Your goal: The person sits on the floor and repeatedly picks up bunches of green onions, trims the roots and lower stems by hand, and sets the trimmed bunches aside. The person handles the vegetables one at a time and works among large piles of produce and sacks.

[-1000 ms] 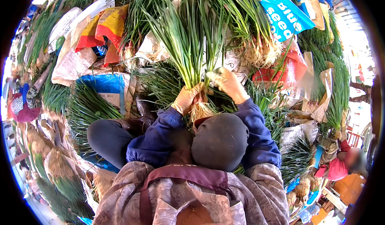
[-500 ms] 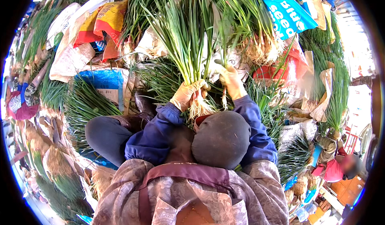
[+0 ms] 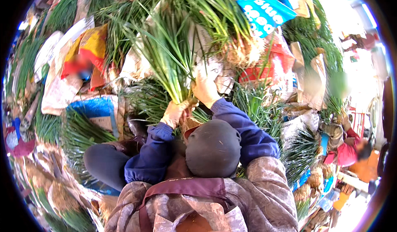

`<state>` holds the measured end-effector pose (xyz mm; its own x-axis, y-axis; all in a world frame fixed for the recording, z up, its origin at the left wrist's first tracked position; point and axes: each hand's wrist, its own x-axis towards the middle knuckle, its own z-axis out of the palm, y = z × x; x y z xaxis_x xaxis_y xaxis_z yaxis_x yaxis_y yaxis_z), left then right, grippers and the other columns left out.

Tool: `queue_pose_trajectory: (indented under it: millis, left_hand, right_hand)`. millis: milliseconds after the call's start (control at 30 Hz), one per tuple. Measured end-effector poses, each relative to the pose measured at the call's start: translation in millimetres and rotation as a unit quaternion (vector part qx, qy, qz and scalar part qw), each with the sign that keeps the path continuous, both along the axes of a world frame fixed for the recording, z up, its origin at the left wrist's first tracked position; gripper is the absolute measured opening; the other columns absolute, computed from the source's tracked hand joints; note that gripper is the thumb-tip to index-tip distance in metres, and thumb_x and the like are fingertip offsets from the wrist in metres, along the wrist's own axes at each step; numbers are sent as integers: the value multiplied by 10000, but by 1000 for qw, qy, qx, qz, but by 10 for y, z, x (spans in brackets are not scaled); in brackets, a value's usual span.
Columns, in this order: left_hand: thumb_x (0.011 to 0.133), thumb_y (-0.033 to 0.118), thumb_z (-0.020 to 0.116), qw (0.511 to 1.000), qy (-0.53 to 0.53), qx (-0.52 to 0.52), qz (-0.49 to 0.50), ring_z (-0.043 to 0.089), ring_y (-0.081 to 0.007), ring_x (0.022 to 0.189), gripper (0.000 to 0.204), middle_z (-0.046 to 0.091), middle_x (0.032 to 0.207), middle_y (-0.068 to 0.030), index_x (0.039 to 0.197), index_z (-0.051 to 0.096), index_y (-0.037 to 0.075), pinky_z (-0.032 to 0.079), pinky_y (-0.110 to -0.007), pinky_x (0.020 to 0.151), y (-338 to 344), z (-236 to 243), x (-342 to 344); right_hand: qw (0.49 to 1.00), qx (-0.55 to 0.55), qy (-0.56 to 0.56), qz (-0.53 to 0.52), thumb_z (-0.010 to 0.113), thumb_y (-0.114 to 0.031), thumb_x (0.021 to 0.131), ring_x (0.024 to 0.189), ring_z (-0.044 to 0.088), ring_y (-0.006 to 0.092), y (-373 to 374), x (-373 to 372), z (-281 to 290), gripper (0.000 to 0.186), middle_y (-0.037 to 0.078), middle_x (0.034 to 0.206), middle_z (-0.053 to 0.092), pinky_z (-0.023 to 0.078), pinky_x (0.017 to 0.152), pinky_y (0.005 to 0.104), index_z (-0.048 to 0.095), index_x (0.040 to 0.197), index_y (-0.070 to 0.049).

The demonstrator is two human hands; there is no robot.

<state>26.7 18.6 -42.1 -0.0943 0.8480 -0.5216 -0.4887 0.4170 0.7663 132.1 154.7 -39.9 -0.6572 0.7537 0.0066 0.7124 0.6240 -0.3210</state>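
A bunch of green onions (image 3: 168, 72) fans away from me, its long leaves pointing up and to the left. My left hand (image 3: 178, 112), gloved in a pale colour, is closed around the white stem ends. Stringy roots (image 3: 187, 125) hang below it, partly hidden by my dark-covered knee (image 3: 213, 149). My right hand (image 3: 205, 87) is closed against the bunch's right side, a little farther out than the left, on a green onion stalk. Its fingertips are partly hidden and slightly blurred.
More green onions with roots (image 3: 244, 50) lie on sacks at the far right of the bunch. Around them are a blue-and-white sack (image 3: 260, 8), a red sack (image 3: 271, 64) and a yellow-and-red sack (image 3: 93, 45). A person in red (image 3: 347, 153) sits at right.
My right hand has brought its green onion from apart on the right in against the bunch. The bunch now leans more to the left. The whole view has shifted.
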Motion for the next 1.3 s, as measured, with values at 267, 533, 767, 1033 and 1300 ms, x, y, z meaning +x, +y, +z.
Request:
queue_pose_trajectory:
  millis: [267, 533, 767, 1033, 1300]
  left_hand:
    - [894, 254, 630, 984, -157, 0, 86, 649, -209, 758, 282, 683, 893, -132, 1032, 621, 8, 537, -333, 704, 120, -221, -27]
    - [940, 181, 576, 942, -319, 97, 47, 370, -74, 552, 124, 353, 627, 46, 930, 552, 60, 367, -227, 548, 115, -65, -78]
    - [846, 167, 683, 942, -321, 52, 86, 634, -267, 1000, 208, 666, 1020, -131, 995, 617, 39, 480, -445, 942, 83, 42, 29]
    - [918, 204, 599, 965, -225, 80, 106, 526, -130, 646, 133, 540, 703, 5, 910, 603, 71, 471, -284, 640, 673, -111, 533]
    - [930, 144, 562, 976, -139, 158, 50, 353, -99, 521, 127, 369, 590, 43, 997, 561, 36, 318, -246, 534, 911, 1624, -162]
  right_hand:
    - [823, 9, 405, -398, 529, -102, 923, 663, 436, 73, -476, 2703, 677, 214, -20, 790, 516, 377, 588, 219, 570, 1124, -42]
    - [715, 81, 68, -691, 482, -159, 914, 911, 593, 384, -3324, 5090, -450, 263, 235, 1053, 607, 450, 836, 442, 511, 1129, -11]
    - [675, -438, -264, -532, 586, -243, 817, 1100, 563, 411, -3991, 5230, -1134, 518, 305, 1179, 563, 448, 953, 436, 489, 1232, 50]
    - [788, -413, 442, -119, 649, -286, 896, 1211, 478, 267, -528, 1782, 615, 734, 178, 1352, 451, 406, 999, 371, 240, 1454, -41]
    - [668, -621, 408, 17, 595, -272, 944, 633, 448, 13, -11, 807, 1053, 307, -72, 812, 580, 345, 535, 189, 593, 1162, -56]
